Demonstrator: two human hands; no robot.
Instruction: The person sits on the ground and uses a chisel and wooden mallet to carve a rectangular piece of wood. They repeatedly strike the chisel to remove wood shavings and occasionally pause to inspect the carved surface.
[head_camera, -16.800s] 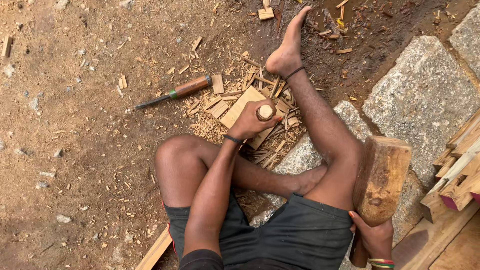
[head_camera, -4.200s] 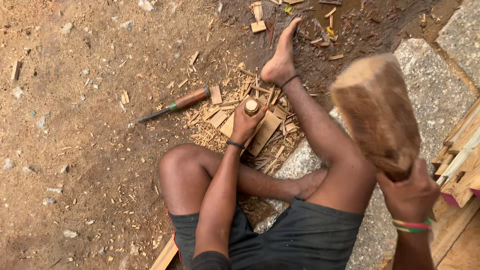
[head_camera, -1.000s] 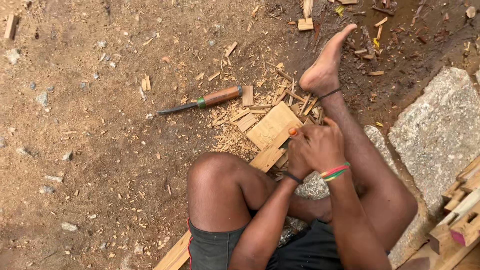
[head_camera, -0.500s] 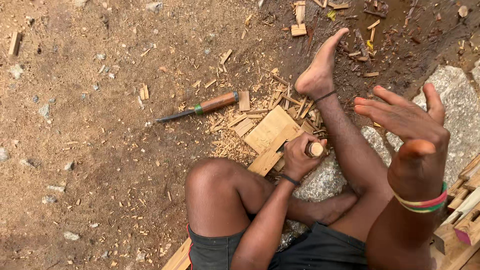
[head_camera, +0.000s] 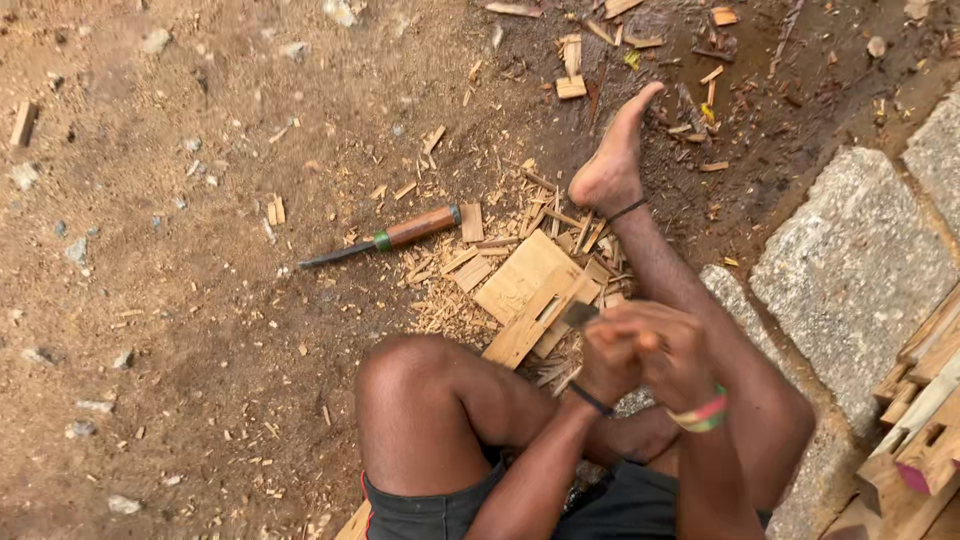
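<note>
Currently chiselling step: left hand (head_camera: 610, 365) and right hand (head_camera: 680, 355) both closed around one chisel (head_camera: 580, 314), its blade just beyond the grip, tip meeting the grooved wooden workpiece (head_camera: 535, 305). Judging by that, next move needs steady downward pressure along the groove. Count: one spare chisel (head_camera: 385, 238) well left of the grip, two granite blocks (head_camera: 855, 270).

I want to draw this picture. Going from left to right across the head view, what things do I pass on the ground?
Small wooden block on the dirt → wooden-handled chisel with a green band → flat pale wooden board → clasped hands → grey rough stone slab → stacked notched wooden pieces.
</note>
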